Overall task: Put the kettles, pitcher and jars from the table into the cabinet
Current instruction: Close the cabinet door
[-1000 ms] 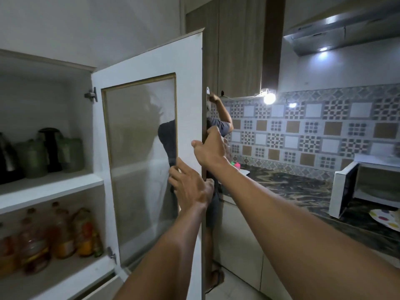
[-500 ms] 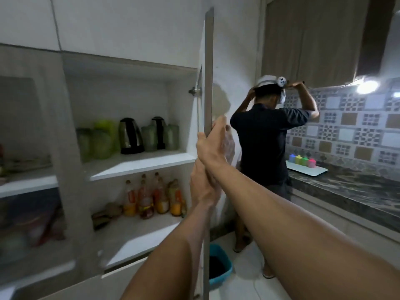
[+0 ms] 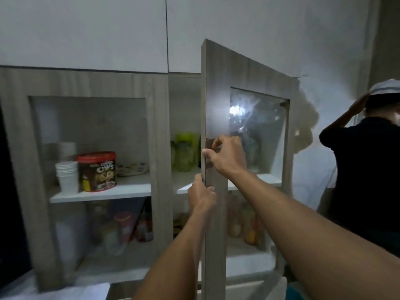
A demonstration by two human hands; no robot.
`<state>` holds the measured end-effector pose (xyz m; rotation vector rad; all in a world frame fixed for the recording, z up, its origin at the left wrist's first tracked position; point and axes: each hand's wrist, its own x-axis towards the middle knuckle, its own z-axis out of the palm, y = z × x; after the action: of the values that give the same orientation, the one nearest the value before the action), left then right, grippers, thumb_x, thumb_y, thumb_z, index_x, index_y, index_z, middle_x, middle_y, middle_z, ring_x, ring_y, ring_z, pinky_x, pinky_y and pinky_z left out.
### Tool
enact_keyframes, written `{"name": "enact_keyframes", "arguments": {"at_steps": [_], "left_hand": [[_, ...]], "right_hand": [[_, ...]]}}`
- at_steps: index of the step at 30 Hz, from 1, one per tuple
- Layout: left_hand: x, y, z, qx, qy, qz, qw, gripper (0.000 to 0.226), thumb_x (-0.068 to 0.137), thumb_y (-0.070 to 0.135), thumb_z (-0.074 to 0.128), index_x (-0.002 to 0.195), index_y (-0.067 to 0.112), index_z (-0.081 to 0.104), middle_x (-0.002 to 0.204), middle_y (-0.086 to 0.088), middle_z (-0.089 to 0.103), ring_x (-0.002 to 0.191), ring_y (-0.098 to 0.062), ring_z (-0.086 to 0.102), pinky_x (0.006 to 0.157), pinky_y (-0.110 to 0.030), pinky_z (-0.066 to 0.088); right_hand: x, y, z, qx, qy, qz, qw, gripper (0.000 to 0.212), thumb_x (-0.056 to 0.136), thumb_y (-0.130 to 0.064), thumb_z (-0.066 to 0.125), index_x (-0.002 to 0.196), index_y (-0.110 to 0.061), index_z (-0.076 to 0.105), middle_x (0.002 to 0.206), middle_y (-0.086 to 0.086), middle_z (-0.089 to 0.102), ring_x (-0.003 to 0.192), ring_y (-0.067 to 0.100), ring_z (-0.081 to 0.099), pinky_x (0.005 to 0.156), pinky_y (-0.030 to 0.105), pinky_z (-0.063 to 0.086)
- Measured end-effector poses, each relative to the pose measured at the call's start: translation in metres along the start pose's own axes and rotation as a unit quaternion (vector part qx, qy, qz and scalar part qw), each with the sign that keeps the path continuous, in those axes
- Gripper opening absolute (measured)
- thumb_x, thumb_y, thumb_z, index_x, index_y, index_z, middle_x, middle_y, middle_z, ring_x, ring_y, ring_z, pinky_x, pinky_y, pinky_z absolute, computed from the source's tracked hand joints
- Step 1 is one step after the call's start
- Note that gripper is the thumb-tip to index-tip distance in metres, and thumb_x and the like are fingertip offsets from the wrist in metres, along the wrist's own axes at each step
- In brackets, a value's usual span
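grey wood-grain cabinet door (image 3: pixel 216 109), glass pane, green jars (image 3: pixel 184 152) inside

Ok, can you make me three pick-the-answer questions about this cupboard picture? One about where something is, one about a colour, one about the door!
1. Where is the stack of white cups?
A. left of the cereal tub
B. on top of it
C. on the floor

2. What colour is the tub's lid?
A. blue
B. red
C. yellow

3. How is the right cabinet door?
A. fully shut
B. missing
C. partly open

Answers: 1 A, cups stand beside the tub on the shelf. 2 B, the rim is red. 3 C, both the left hand and right hand hold its edge, swung out.
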<state>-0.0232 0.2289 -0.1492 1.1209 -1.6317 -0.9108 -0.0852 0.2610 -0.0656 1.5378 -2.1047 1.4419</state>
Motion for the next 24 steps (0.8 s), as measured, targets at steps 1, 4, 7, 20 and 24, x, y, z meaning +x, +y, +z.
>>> {"name": "enact_keyframes", "arguments": {"at_steps": [1,4,7,20,24], "left_hand": [[0.016,-0.006,-0.004,0.006,0.002,0.000,1.000,0.025,0.095,0.002,0.056,0.119,0.009,0.056,0.114,-0.009,0.067,0.094,-0.017,0.059,0.072,-0.023,0.041],[0.062,-0.021,-0.016,0.029,0.013,-0.003,1.000,0.026,0.097,0.004,0.056,0.123,0.008,0.055,0.116,-0.008,0.065,0.108,-0.022,0.062,0.078,-0.027,0.047],[0.108,-0.033,-0.021,0.050,0.022,-0.010,0.998,0.023,0.096,0.008,0.058,0.120,0.010,0.056,0.114,-0.006,0.064,0.095,-0.016,0.058,0.077,-0.028,0.047],[0.244,-0.068,-0.013,0.166,0.173,-0.025,0.970,0.123,0.076,0.031,0.084,0.154,-0.003,-0.005,0.165,-0.021,-0.003,0.153,-0.035,-0.001,0.125,-0.044,0.014],[0.271,-0.076,-0.005,0.171,0.196,-0.028,0.965,0.128,0.077,0.035,0.082,0.153,-0.002,-0.014,0.164,-0.020,-0.015,0.153,-0.033,-0.011,0.124,-0.044,0.006]], "right_hand": [[0.012,-0.002,0.016,0.003,-0.009,0.000,1.000,0.029,0.085,-0.041,0.072,0.097,-0.020,0.057,0.110,0.004,0.042,0.093,0.022,0.056,0.077,0.030,0.046],[0.049,-0.008,0.058,0.013,-0.029,0.007,0.999,0.036,0.080,-0.042,0.077,0.097,-0.023,0.052,0.121,0.010,0.042,0.102,0.029,0.055,0.085,0.040,0.053],[0.084,-0.011,0.088,0.012,-0.050,0.013,0.999,0.045,0.075,-0.043,0.080,0.097,-0.025,0.046,0.122,0.012,0.040,0.102,0.032,0.052,0.086,0.046,0.053],[0.190,0.009,0.175,-0.076,-0.050,-0.037,0.995,0.033,0.094,-0.041,0.060,0.113,-0.017,0.050,0.132,0.017,0.031,0.112,0.035,0.041,0.073,0.036,0.033],[0.211,0.014,0.194,-0.091,-0.040,-0.037,0.994,0.033,0.095,-0.042,0.058,0.114,-0.016,0.052,0.133,0.017,0.032,0.113,0.035,0.042,0.071,0.035,0.033]]}}
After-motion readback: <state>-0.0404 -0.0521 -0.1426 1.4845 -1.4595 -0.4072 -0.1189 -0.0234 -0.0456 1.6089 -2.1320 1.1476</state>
